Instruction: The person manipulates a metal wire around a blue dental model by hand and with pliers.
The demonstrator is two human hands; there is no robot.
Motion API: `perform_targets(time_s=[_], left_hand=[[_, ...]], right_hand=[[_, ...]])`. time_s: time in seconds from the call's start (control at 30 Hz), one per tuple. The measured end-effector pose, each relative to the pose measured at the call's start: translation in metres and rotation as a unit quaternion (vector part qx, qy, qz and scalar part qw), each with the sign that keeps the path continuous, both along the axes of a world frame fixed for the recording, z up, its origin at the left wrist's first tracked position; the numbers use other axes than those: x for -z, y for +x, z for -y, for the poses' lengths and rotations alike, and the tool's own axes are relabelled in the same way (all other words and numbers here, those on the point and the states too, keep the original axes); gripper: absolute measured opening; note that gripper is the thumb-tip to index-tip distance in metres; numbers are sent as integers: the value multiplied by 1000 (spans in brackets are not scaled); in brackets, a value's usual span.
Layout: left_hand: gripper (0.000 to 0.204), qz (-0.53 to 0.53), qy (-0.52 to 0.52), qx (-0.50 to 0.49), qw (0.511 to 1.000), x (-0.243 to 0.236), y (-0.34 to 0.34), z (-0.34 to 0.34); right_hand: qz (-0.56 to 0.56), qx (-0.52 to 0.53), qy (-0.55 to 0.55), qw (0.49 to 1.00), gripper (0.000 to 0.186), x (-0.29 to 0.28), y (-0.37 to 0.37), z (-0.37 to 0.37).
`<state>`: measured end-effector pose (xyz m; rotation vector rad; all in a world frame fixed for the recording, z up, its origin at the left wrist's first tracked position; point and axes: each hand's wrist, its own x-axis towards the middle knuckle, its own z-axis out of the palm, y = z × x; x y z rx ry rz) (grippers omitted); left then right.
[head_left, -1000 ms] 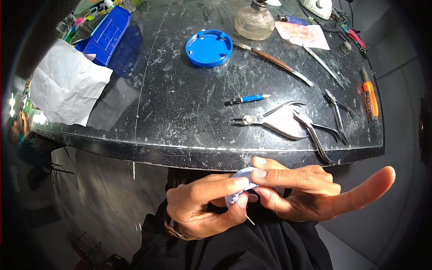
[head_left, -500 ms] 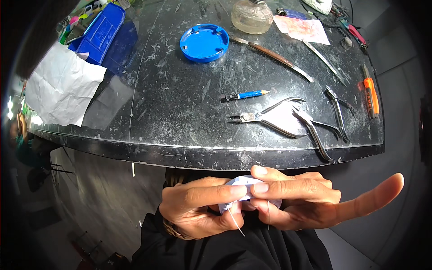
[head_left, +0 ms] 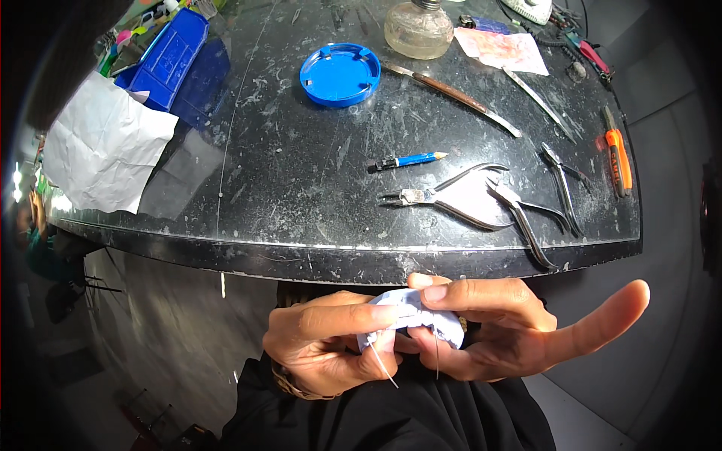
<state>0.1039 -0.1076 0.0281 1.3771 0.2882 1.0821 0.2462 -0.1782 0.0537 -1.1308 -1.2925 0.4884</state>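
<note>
Close to my lap, just off the near edge of the bench, a pale blue, curved plaster dental cast point(head_left: 410, 309) is held between both hands. My left hand point(head_left: 327, 334) pinches its left side between index finger and thumb. On the right side, my right hand point(head_left: 500, 323) grips it with fingertips and thumb, one finger stretching out to the right. Two thin wire point(head_left: 384, 366) ends hang below the cast, one by each thumb. My fingers hide part of the cast and where the wire runs.
On the black bench point(head_left: 301, 203) lie cutting pliers point(head_left: 451, 199), more pliers point(head_left: 519, 207), small nippers point(head_left: 564, 180), a blue pencil point(head_left: 417, 159), a wooden-handled knife point(head_left: 451, 94) and an orange cutter point(head_left: 619, 161). Farther back are a blue lid point(head_left: 340, 79) and a glass burner point(head_left: 419, 31). White paper point(head_left: 109, 146) lies left.
My right hand and the cast have shifted slightly left. The cast is turned a little, showing more of its front edge. The wire ends have moved left with it.
</note>
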Motion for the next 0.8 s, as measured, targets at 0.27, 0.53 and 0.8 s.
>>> perform_targets(time_s=[0.27, 0.53, 0.8], left_hand=[[26, 3, 5, 28, 1000, 2, -3, -2], [26, 13, -25, 27, 999, 3, -4, 1], [30, 0, -20, 11, 1000, -1, -3, 3]], right_hand=[[4, 22, 31, 999, 53, 4, -3, -3], [16, 47, 80, 996, 62, 9, -7, -5], [43, 74, 177, 980, 70, 15, -7, -11]])
